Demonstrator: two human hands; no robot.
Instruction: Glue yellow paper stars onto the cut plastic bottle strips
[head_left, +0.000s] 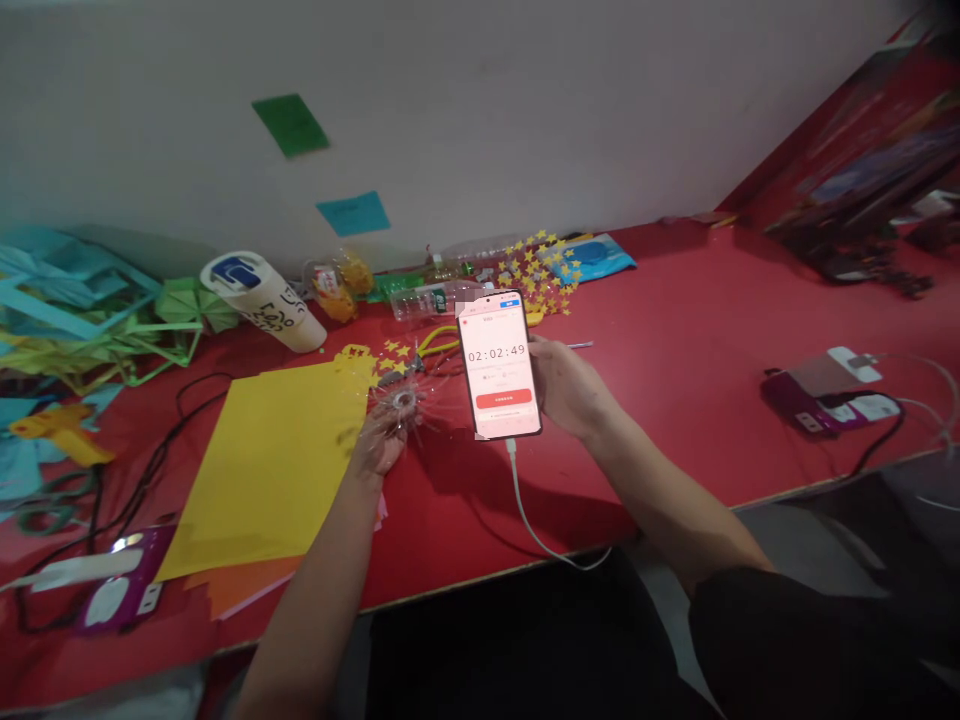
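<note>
My right hand (566, 385) is closed round the right side of a phone (499, 370), held upright with its lit screen showing 02:02:49. A white cable (525, 505) hangs from the phone's lower end. My left hand (384, 440) is closed on a clear plastic piece (405, 402) with thin strips spreading out from a round centre. This piece is over the right edge of a yellow sheet (277, 465). Small yellow stars (394, 360) lie just behind it, and more yellow stars (544, 270) stand behind the phone.
A white cup (289, 315) leans at the back left, beside folded paper shapes (82, 300). Clear bottles (431, 298) lie along the wall. A yellow glue gun (64, 432), scissors (52, 505) and a purple power strip (127, 585) are at left; another power strip (810, 405) sits at right.
</note>
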